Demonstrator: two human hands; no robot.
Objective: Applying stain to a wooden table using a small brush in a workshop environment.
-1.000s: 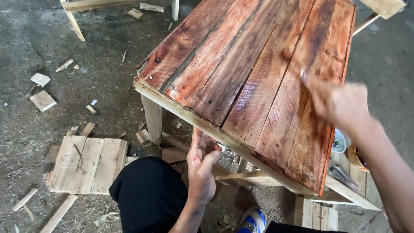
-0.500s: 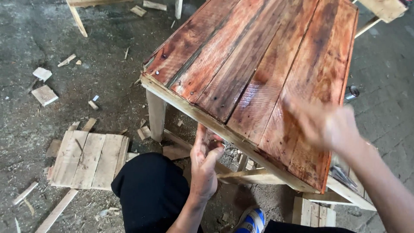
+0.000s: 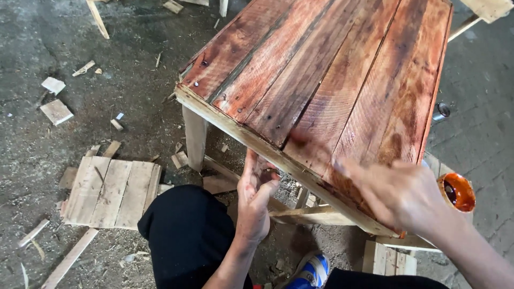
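A wooden table (image 3: 332,80) built of planks has a wet red-brown stain over its top. My left hand (image 3: 254,198) reaches up from below and grips the table's pale front edge (image 3: 235,126), fingers curled on it. My right hand (image 3: 396,192) lies blurred over the near right corner of the top, fingers stretched along the stained planks. Whether it holds anything is hidden by the blur. A small round container (image 3: 458,191) with orange-brown stain inside sits just right of that hand.
My black-trousered knee (image 3: 187,235) and a blue shoe (image 3: 313,267) are under the table's front. A small pale plank panel (image 3: 112,192) lies on the dusty concrete floor at left, with several wood offcuts (image 3: 56,111) around. A metal can (image 3: 440,111) stands beyond the table's right side.
My right hand has swept from the far right of the tabletop toward me, down to the near right corner. My left hand has stayed on the front edge.
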